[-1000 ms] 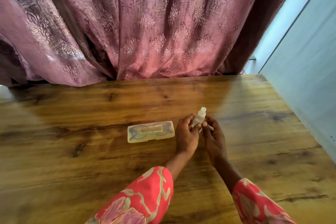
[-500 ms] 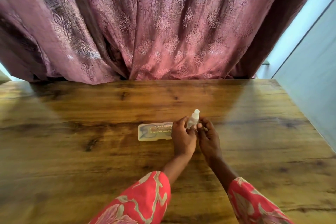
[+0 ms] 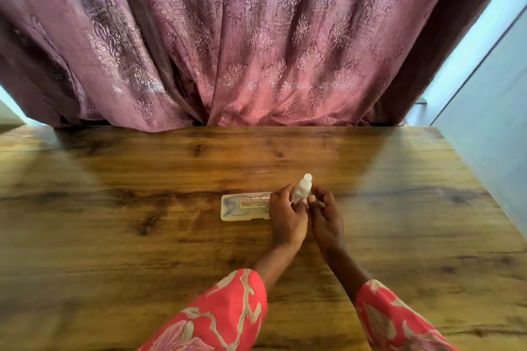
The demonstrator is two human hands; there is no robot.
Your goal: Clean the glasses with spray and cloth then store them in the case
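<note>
Spray bottle (image 3: 302, 190) stood pinched between fingertips of my left hand (image 3: 287, 215) and right hand (image 3: 325, 215), mid-table, beside the case (image 3: 243, 207)

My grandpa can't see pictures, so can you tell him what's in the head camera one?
Two hands, the left hand and right hand, hold a small translucent white plastic spray bottle upright over a brown wooden table. A closed, clear rectangular plastic glasses case lies just left of them, glasses faintly visible inside. A patterned pink curtain hangs behind.
</note>
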